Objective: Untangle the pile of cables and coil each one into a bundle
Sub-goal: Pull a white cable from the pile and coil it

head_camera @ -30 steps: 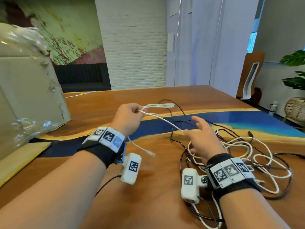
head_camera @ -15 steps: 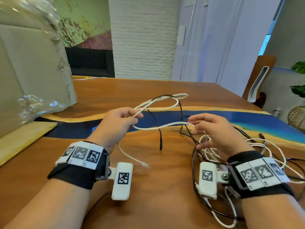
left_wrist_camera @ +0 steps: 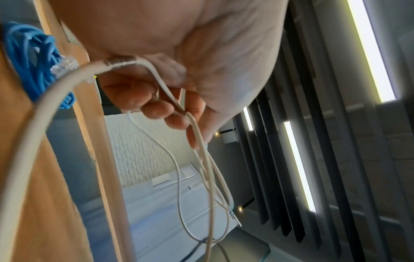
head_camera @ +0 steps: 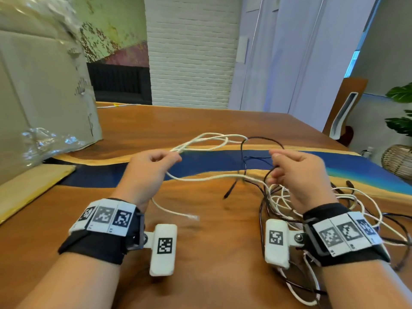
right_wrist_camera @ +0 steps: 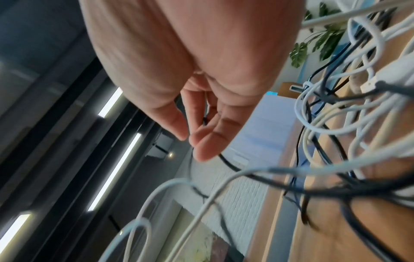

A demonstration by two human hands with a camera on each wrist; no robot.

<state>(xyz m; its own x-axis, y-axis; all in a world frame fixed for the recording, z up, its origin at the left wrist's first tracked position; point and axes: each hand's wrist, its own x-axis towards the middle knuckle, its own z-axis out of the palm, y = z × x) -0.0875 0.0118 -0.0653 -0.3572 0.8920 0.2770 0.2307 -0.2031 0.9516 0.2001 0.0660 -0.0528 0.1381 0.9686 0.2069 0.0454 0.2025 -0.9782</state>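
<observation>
Both hands have drawn apart, left hand (head_camera: 149, 166) pinching white cable (head_camera: 214, 179), right hand (head_camera: 299, 172) pinching black cable (head_camera: 263, 139)

Surface: wooden table (head_camera: 200, 253), blue resin band across mid-frame
Right side: tangle of white and black cables (head_camera: 347, 210)
Left edge: cardboard box (head_camera: 44, 97), plastic-wrapped; flat yellow sheet (head_camera: 29, 186) lower left
Left-wrist view: blue cable (left_wrist_camera: 33, 58) on table

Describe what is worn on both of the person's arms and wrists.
Bare forearms, no sleeves. Each wrist wears a black fabric wrist strap topped by a band of white square-patterned marker tags. A white rounded-rectangular camera pod bearing one black-and-white tag is bracketed to each strap's inner side; the right one matches.
</observation>
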